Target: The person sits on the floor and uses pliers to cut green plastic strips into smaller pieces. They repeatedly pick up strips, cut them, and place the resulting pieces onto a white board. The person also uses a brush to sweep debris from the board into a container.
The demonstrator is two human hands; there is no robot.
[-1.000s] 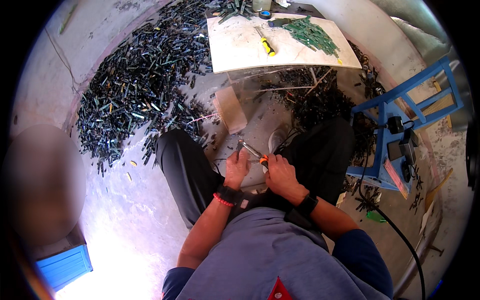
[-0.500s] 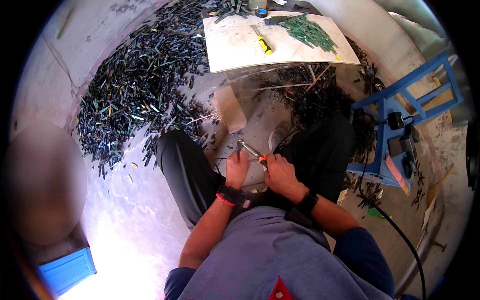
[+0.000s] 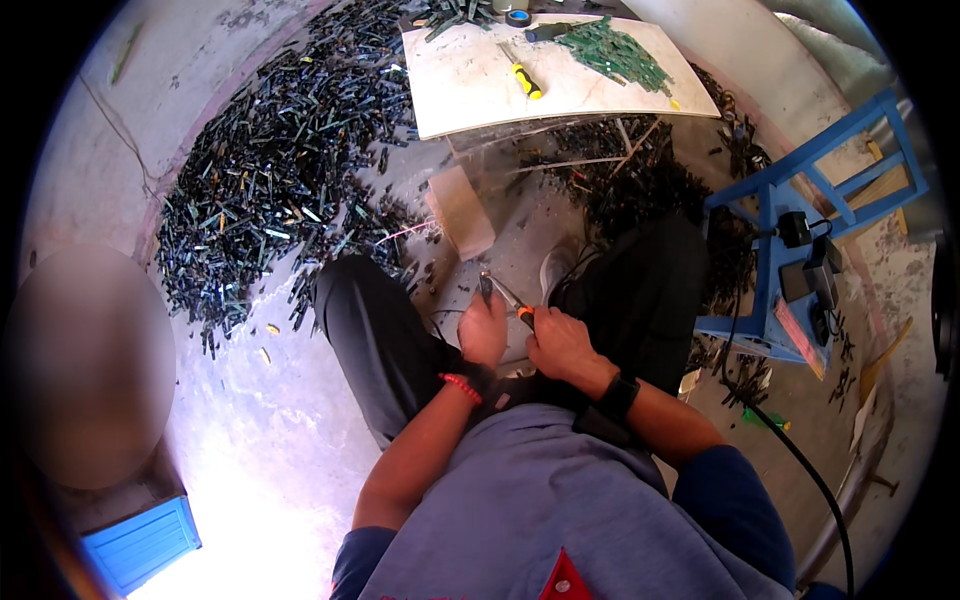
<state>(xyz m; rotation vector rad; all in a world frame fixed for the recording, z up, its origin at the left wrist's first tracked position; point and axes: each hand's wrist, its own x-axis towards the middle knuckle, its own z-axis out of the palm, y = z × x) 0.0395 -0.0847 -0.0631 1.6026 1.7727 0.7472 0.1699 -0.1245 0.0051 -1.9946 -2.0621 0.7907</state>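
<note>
My left hand [image 3: 483, 328] is closed round a small dark strip [image 3: 486, 288], whose upper end sticks out past the thumb. My right hand [image 3: 561, 343] grips a hand tool with an orange-and-black handle [image 3: 526, 316] and a slim metal front part [image 3: 505, 293]. Its exact kind is too small to tell. The metal slants up and left, and its tip meets or lies very near the top of the strip. Both hands are between my knees, low in front of my body, close together but apart.
Ahead stands a low table with a pale board top [image 3: 450, 85], bearing a yellow-and-black screwdriver [image 3: 527, 82], green strips [image 3: 620, 58] and blue tape [image 3: 518, 18]. Dark strips [image 3: 270, 170] heap on the floor at left. A blue chair [image 3: 770, 230] with black adapters stands right; brown cardboard [image 3: 461, 213] lies ahead.
My left hand has turned slightly and shifted a little right, so the dark strip stands more upright. The tool's metal part shows slimmer. My right hand keeps its hold.
</note>
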